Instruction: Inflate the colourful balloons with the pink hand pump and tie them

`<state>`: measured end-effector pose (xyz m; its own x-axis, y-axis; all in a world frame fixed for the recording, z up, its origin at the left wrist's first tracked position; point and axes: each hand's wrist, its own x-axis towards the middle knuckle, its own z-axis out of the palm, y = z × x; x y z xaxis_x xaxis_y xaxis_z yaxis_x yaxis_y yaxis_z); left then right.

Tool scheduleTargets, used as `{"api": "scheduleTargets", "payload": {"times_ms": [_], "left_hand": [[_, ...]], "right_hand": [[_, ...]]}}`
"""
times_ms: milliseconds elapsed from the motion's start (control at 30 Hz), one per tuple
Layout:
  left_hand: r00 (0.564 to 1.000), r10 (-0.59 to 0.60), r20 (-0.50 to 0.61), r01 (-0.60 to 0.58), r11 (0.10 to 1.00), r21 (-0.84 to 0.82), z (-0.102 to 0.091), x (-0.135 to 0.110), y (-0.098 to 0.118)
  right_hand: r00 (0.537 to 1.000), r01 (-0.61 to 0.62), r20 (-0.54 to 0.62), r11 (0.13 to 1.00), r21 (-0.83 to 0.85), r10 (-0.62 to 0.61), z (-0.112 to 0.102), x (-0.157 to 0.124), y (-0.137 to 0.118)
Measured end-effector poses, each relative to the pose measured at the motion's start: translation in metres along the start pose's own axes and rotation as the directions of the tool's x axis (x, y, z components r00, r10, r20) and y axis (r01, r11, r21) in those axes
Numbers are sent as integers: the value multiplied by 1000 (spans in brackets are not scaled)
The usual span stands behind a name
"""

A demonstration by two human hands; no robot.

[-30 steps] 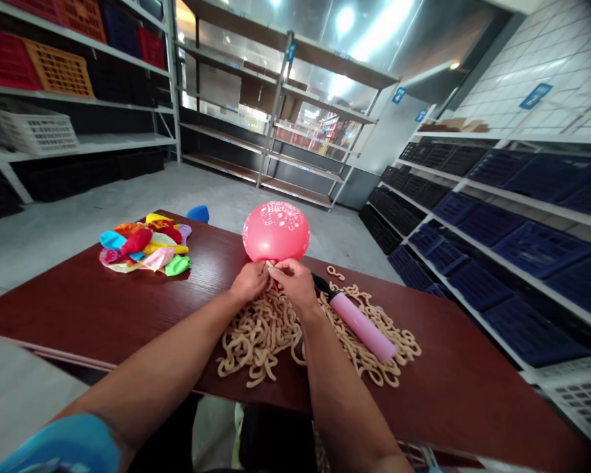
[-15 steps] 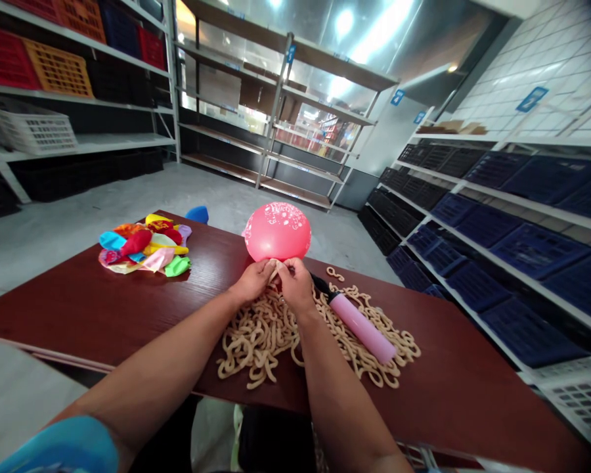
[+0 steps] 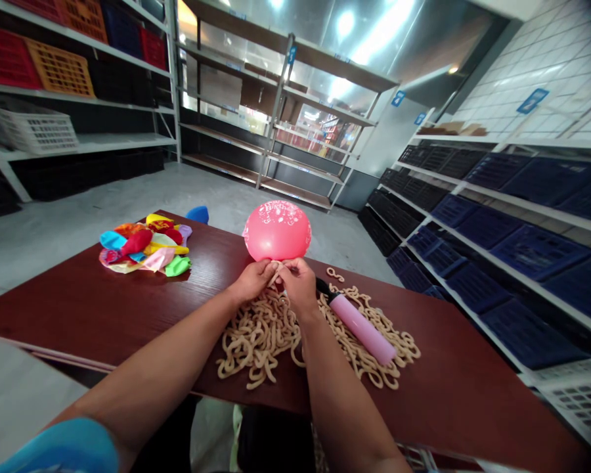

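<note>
An inflated pink-red balloon [image 3: 278, 231] with white print is held at its neck between my two hands, over the table's far edge. My left hand [image 3: 254, 278] pinches at the base of the balloon. Beside it my right hand [image 3: 298, 282] is closed too, its thumb and fingers on a short beige cord [image 3: 274, 274] at the neck. The fingers hide the neck itself and how the cord lies around it. Below and around my hands spreads a loose heap of beige cord [image 3: 261, 335]. Right of my right hand, a pink balloon pump [image 3: 363, 327] with a black end rests on the heap.
Several uninflated balloons [image 3: 145, 244] lie piled on the left of the dark red table [image 3: 73, 309]. A small cord piece [image 3: 335, 274] lies apart near the far edge. A blue object [image 3: 197, 214] shows beyond the table. Shelves with crates [image 3: 522, 249] line both sides.
My right hand has shifted slightly and its fingers have turned at the balloon's neck. The balloon has tilted a little, showing more of its print. My left hand stays nearly in place.
</note>
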<state>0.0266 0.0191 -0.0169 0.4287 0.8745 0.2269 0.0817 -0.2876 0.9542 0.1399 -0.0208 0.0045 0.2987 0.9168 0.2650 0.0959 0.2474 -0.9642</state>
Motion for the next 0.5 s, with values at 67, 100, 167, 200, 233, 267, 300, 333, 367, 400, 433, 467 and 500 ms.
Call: {"api": "scheduleTargets", "payload": {"times_ms": [67,100,167,200,233,267,300,333,367,400,433,467,500], "left_hand": [[1000,-3,-10,3,1000,-15,0,1,-3],[1000,-3,-26,3,1000,-7,0,2,-4],[998,-16,-68,16,1000,5,1,3,-8],[996,-30,-84,29,1000,-11,2,4,-10],[995,-48,-90,44,998,-46,2,5,-11],[994,-68,-89,60,994,-91,3,5,-11],[993,-87,-81,75,987,-138,3,5,-11],[993,-101,-66,88,979,-182,4,5,-11],[993,-108,-47,96,971,-219,4,5,-10],[993,-110,-33,99,965,-244,5,4,-9],[994,-104,-24,95,962,-257,5,4,-8],[995,-94,-22,86,964,-253,5,4,-8],[996,-81,-26,73,970,-230,5,4,-7]], "right_hand": [[998,-67,15,993,96,66,1,1,0],[996,-88,24,989,119,85,1,1,-1],[994,-103,41,986,132,99,1,1,-2],[994,-101,52,987,127,95,0,0,-3],[994,-93,64,989,118,86,0,0,-3],[994,-80,79,991,106,71,-1,-1,-3],[994,-64,94,994,89,55,-1,-1,-3],[994,-47,99,996,71,40,-1,-1,-2],[995,-31,91,998,56,26,-1,-1,-1],[997,-17,71,999,48,13,0,-1,-1],[999,-3,45,999,46,1,0,-1,0],[1000,9,22,999,49,-10,0,0,1],[1000,18,9,998,56,-18,1,0,1]]}}
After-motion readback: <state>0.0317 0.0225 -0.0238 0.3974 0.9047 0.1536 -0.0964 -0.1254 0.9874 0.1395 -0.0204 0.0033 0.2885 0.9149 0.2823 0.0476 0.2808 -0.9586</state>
